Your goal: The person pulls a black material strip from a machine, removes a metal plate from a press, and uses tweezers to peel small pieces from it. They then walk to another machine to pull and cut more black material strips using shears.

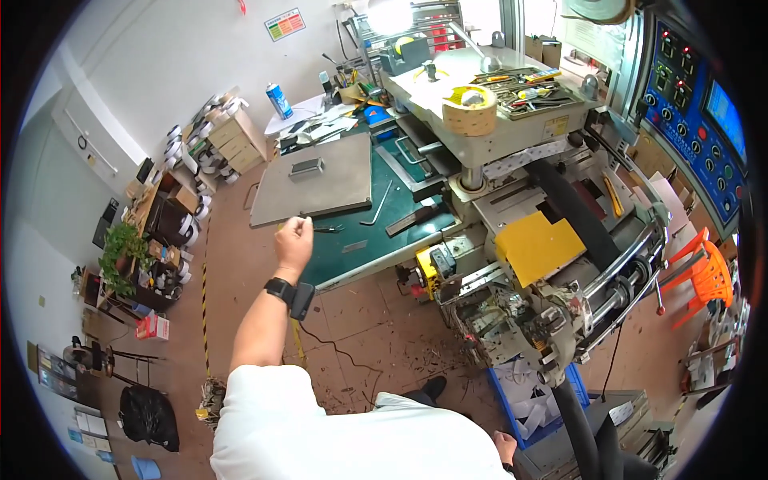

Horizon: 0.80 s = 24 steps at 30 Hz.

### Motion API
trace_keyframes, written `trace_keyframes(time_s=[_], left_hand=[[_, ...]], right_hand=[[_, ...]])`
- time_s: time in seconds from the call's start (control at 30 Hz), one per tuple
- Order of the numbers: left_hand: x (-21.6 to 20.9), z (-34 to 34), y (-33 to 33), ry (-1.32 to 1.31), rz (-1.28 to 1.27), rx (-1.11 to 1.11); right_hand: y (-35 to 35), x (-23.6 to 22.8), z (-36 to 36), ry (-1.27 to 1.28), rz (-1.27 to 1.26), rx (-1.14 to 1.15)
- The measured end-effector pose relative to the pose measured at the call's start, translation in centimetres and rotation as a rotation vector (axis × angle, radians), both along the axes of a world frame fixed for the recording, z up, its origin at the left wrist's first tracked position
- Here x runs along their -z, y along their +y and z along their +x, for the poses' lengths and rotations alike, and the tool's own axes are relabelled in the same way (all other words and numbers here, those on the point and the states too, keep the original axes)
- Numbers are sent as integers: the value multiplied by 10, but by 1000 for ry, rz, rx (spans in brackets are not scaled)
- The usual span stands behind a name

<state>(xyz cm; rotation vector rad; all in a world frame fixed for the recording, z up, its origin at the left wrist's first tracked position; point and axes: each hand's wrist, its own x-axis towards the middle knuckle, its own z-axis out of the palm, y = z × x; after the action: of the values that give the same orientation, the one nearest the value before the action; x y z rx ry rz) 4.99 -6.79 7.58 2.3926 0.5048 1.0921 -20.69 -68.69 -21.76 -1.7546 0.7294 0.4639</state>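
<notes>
Head view: left hand [295,242] curled nearly closed at near edge of flat grey metal plate [324,188], can't tell if touching or pinching anything. Right hand [505,448] well apart, low by blue plastic bin [502,400], partly hidden, grip unclear. Progress, far as shows: plate lies flat on green-topped table [326,260], small grey metal block [307,167] on top; L-shaped hex key [382,203] loose alongside. What's left, can't tell. Brown tiled floor [416,336] pretty littered; big pale press machine [528,128], orange plastic chair [711,278] off right.
</notes>
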Motion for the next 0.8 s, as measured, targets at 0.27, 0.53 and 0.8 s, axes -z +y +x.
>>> trace_keyframes(time_s=[0.27, 0.53, 0.8], left_hand=[[-51, 46, 124, -49, 118, -125], [-59, 167, 244, 295, 90, 39], [-24, 279, 311, 635, 179, 171]], right_hand=[[20, -24, 7, 227, -127, -41], [-10, 184, -96, 178, -598, -507], [143, 131, -86, 182, -508, -448]])
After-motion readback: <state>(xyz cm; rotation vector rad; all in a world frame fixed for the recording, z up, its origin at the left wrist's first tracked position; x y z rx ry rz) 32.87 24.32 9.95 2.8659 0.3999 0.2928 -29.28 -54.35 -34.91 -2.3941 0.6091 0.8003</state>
